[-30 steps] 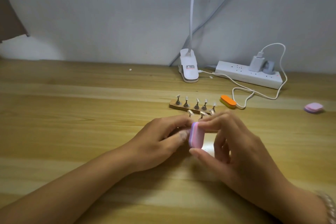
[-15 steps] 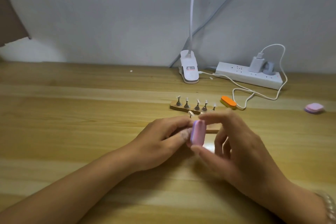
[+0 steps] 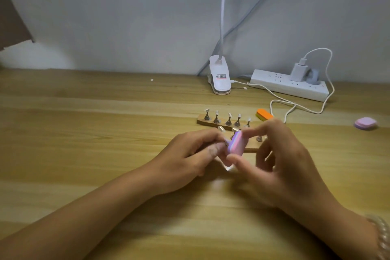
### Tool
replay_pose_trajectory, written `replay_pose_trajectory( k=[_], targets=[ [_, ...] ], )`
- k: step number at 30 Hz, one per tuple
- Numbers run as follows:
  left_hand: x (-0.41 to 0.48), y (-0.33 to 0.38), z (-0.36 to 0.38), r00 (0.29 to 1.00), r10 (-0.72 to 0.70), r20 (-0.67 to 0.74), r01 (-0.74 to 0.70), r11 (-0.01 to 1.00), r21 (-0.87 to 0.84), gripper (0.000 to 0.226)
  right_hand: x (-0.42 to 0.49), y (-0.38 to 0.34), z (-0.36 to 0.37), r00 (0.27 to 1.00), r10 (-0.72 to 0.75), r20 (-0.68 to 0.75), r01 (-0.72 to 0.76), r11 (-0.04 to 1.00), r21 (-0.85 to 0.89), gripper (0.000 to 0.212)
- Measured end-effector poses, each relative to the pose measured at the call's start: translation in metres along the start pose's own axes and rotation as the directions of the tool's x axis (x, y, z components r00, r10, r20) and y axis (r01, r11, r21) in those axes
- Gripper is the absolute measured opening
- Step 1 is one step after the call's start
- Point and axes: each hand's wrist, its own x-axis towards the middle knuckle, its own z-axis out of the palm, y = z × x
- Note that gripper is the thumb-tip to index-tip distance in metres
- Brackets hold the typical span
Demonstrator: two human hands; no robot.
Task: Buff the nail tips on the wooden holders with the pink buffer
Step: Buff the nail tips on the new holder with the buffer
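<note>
My right hand [image 3: 280, 167] pinches the pink buffer [image 3: 299, 143] between thumb and forefinger, holding it on edge. My left hand [image 3: 190, 158] pinches a small nail-tip stand right against the buffer's left face; the tip itself is hidden between them. Behind my hands lies the near wooden holder [image 3: 251, 146], mostly covered, with a few stands and nail tips [image 3: 221, 128] showing above my fingers. The far wooden holder [image 3: 223, 121] carries a row of several metal stands with clear tips.
An orange buffer [image 3: 264, 114] lies right of the far holder. A second pink buffer block [image 3: 365, 123] sits at the far right. A white clip-lamp base [image 3: 219, 78], a power strip [image 3: 289, 84] and its white cable [image 3: 295, 105] lie along the wall.
The buffer has tilted and shifted slightly up and right in my right hand, rubbing against the piece my left hand holds. Both hands stay in the same place.
</note>
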Motion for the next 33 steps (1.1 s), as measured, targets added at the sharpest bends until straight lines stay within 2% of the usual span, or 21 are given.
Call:
replay_pose_trajectory(
  k=[4, 6, 8, 10, 12, 13, 16, 20, 23, 27, 30, 33],
  targets=[
    [-0.001, -0.001, -0.001, 1.0, -0.02, -0.001, 0.02, 1.0, 0.006, 0.018, -0.001, 0.0, 0.002, 0.999, -0.011, 0.046, 0.007, 0.997, 0.078, 0.037],
    [-0.002, 0.0, 0.0, 1.0, -0.019, -0.01, 0.019, 1.0, -0.019, 0.017, 0.001, 0.003, -0.001, 0.997, 0.075, -0.031, -0.07, 0.986, 0.149, 0.035],
    [-0.002, 0.001, 0.001, 1.0, -0.01, -0.016, 0.009, 0.999, -0.035, 0.017, 0.004, 0.006, -0.005, 0.978, 0.158, -0.135, -0.138, 0.98, 0.145, 0.035],
    [-0.001, 0.0, 0.0, 1.0, -0.008, -0.012, 0.008, 1.0, -0.018, 0.016, 0.003, 0.0, -0.003, 0.995, 0.041, -0.094, -0.037, 0.998, 0.05, 0.038],
    [-0.001, -0.002, -0.001, 1.0, -0.026, 0.003, 0.026, 1.0, -0.003, 0.017, -0.002, -0.004, 0.004, 0.994, -0.102, 0.046, 0.101, 0.995, 0.01, 0.037],
    [-0.001, -0.002, -0.001, 0.999, -0.031, 0.006, 0.032, 1.0, -0.001, 0.017, -0.002, -0.004, 0.004, 0.992, -0.105, 0.066, 0.105, 0.994, 0.009, 0.038],
    [0.0, -0.002, -0.001, 1.0, -0.026, -0.014, 0.026, 1.0, 0.01, 0.015, 0.003, -0.002, -0.001, 0.999, 0.006, -0.035, -0.006, 1.0, -0.013, 0.04],
    [0.001, -0.002, 0.001, 0.999, -0.034, -0.009, 0.034, 0.999, 0.019, 0.02, -0.002, -0.004, 0.002, 0.991, -0.128, 0.034, 0.13, 0.987, -0.09, 0.038],
    [0.001, -0.002, 0.0, 0.999, -0.036, -0.003, 0.036, 0.999, -0.002, 0.018, 0.001, -0.004, -0.002, 0.999, -0.038, -0.027, 0.036, 0.997, -0.065, 0.039],
    [0.0, -0.003, 0.0, 0.999, -0.039, -0.019, 0.039, 0.999, 0.006, 0.021, -0.001, -0.004, 0.002, 0.993, -0.107, 0.041, 0.112, 0.984, -0.139, 0.035],
    [-0.001, -0.001, -0.001, 0.999, -0.05, -0.005, 0.05, 0.999, -0.015, 0.02, 0.002, -0.002, -0.001, 0.998, 0.006, -0.059, -0.012, 0.996, -0.089, 0.04],
    [0.0, -0.001, -0.001, 0.999, -0.037, -0.011, 0.038, 0.999, 0.016, 0.02, -0.001, -0.002, 0.002, 0.997, -0.071, 0.026, 0.074, 0.991, -0.112, 0.038]
  ],
)
